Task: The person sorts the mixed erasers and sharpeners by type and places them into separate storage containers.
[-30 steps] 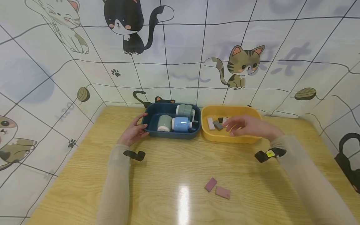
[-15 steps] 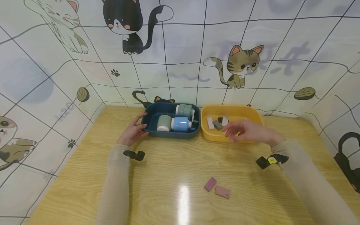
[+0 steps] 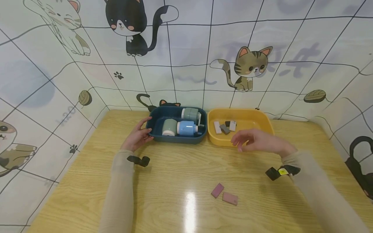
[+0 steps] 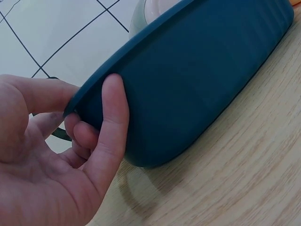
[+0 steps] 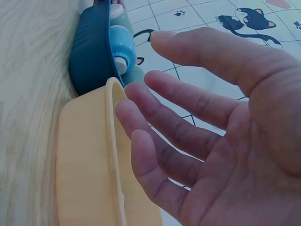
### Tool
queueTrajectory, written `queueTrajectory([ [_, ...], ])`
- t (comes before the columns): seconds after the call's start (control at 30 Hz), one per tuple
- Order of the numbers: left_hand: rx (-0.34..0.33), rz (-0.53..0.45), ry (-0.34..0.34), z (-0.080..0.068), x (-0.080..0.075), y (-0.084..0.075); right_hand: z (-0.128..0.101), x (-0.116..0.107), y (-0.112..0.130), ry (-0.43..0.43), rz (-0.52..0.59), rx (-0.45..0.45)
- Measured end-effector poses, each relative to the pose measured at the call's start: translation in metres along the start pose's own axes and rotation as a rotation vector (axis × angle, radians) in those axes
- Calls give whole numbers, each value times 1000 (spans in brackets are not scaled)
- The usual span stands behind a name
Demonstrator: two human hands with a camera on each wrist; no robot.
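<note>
My left hand [image 3: 137, 136] grips the left end of a dark blue bin [image 3: 177, 139], fingers around its rim and outer wall in the left wrist view. Inside the bin lie a blue cylinder [image 3: 186, 128] and two grey-green cylinders, one at the front [image 3: 169, 127] and one at the back [image 3: 190, 114], some with white and dark end fittings. My right hand [image 3: 256, 141], loosely bent and holding nothing, hovers at the front edge of a yellow bin [image 3: 217, 140]. That bin holds several small blocks: white ones [image 3: 217, 127], a grey one [image 3: 224, 129] and a black one [image 3: 227, 123].
Two pink blocks, one darker [image 3: 217, 190] and one paler [image 3: 230, 198], lie on the wooden table [image 3: 163, 174] in front of the bins. A cat-patterned backdrop [image 3: 192, 74] rises right behind the bins and along both sides.
My right hand has drawn back from over the blocks in the yellow bin to its front edge, uncovering the white block. The left hand stays on the blue bin.
</note>
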State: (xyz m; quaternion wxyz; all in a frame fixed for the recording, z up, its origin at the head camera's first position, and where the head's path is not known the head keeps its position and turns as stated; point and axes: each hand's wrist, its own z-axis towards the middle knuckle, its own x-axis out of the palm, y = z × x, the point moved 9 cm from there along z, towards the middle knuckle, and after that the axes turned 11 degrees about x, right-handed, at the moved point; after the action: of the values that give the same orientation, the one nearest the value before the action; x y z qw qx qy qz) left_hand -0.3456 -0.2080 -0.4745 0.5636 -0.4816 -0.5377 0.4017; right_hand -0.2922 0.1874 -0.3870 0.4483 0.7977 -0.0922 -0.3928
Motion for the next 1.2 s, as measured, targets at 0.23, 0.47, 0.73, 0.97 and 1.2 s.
queueTrajectory([
  [0.23,-3,10,6,0,1,-1,-4,6,-2,4,-1,5],
  [0.47,-5,6,1,-1,1,-1,-7,12,-7,4,9,51],
  [0.73,-12,5,-2,-1,1,0,-10,19,-11,8,12,57],
  [0.97,-10,11,-3,0,1,0,-13,27,-12,2,-8,49],
  [1.2,-6,12,1,-1,1,0,-19,36,-11,-3,-6,54],
])
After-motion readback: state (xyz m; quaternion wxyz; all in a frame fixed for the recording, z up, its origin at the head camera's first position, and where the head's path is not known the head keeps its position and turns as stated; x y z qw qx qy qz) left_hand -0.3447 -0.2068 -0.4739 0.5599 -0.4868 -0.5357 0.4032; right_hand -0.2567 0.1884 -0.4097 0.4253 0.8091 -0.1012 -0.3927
